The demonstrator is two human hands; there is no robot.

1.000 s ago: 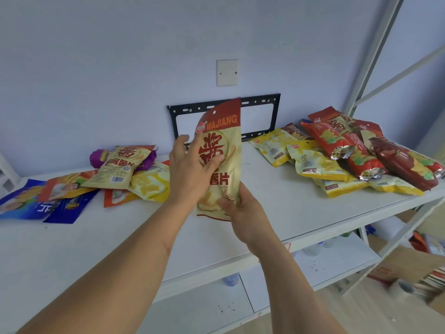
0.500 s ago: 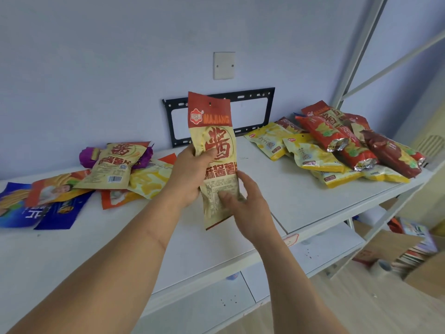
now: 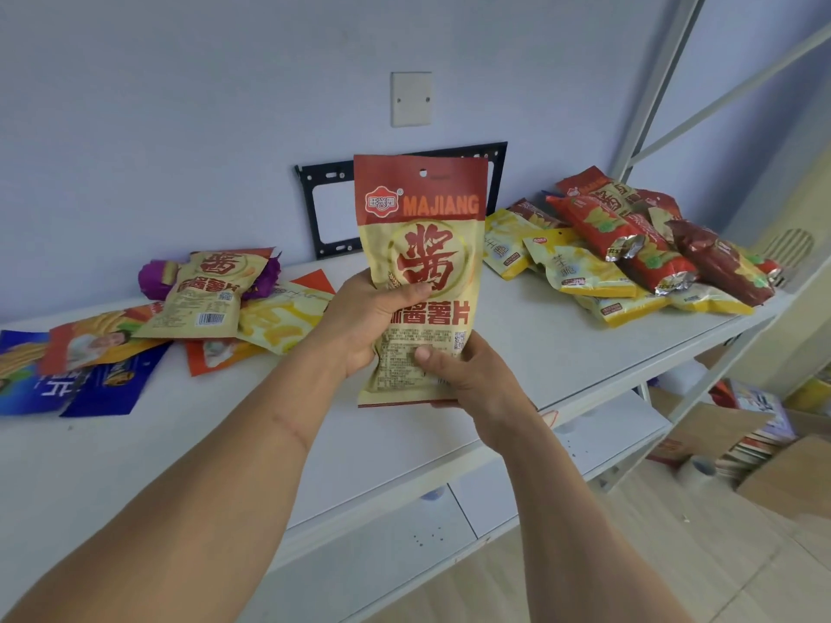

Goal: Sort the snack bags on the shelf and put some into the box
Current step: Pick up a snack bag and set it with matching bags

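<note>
I hold a beige and red MAJIANG snack bag upright over the white shelf, its front facing me. My left hand grips its left side, thumb across the front. My right hand pinches the bottom right corner, thumb on the printed panel. A second bag of the same kind lies on a loose heap of flat bags at the left. At the right end of the shelf lies a pile of yellow and red snack bags.
Blue bags lie at the far left of the shelf. A black metal bracket hangs on the wall behind. A lower shelf sits beneath. Cardboard boxes and stacked books stand on the floor at the right.
The bag has turned from edge-on and tilted to upright with its front square to me. Both hands kept their hold and shifted slightly right.
</note>
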